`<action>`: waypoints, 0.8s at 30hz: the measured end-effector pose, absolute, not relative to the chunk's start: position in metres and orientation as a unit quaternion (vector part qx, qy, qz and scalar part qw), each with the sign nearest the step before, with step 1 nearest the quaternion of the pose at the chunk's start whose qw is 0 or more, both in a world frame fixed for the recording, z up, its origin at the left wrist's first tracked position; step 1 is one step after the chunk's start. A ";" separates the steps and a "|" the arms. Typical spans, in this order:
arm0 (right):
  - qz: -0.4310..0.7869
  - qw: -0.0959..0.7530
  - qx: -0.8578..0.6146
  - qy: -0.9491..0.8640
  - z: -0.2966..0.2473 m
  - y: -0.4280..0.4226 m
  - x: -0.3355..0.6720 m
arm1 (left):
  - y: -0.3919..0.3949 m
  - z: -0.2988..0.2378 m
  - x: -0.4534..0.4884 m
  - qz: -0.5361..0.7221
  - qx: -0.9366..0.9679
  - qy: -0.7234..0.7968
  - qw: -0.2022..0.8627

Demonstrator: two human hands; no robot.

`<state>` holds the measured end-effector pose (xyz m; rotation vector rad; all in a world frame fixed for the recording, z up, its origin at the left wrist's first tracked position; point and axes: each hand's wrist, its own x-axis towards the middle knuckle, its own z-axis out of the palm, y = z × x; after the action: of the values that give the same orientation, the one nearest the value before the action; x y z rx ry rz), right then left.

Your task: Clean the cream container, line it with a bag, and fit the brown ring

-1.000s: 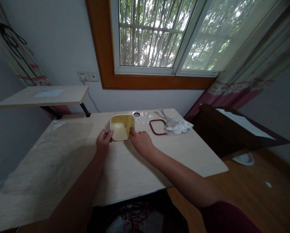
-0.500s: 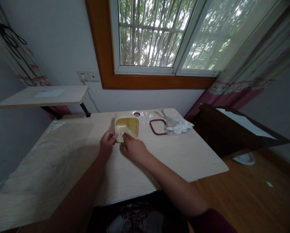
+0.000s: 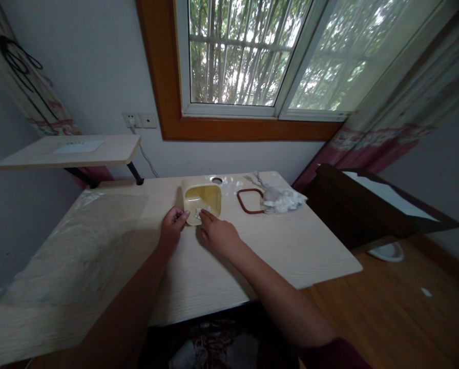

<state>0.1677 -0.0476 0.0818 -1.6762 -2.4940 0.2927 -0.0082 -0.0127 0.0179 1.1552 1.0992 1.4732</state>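
A pale yellow plastic container with rounded corners lies tilted on the table, its opening facing me. My left hand is closed on its near left edge, thumb on the rim. My right hand reaches over the near rim with its fingertips inside, pressing a small white crumpled piece, tissue-like, against the inner wall. Part of that piece is hidden under the fingers. Right of the container lies a reddish-brown ring-shaped frame, against a clear plastic bag with white crumpled stuff.
The light wooden table has a cable hole near its back edge. A raised shelf on black legs stands at the back left. Clear plastic film covers the table's left side. Dark furniture stands to the right.
Both hands and the container have shifted slightly to the right. The right fingertips and the white piece have slid right along the container's inside.
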 end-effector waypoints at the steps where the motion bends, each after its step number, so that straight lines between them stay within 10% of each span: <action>1: 0.084 0.048 -0.566 -0.818 0.083 -0.047 0.169 | -0.013 0.018 -0.008 0.599 0.472 0.449 0.465; 24: 0.093 0.026 -0.593 -0.799 0.086 -0.049 0.168 | -0.016 0.022 -0.006 0.592 0.477 0.478 0.441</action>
<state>0.1683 -0.0488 0.0860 -1.8332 -2.4695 0.2867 -0.0056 -0.0158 0.0222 1.1834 1.1861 1.4696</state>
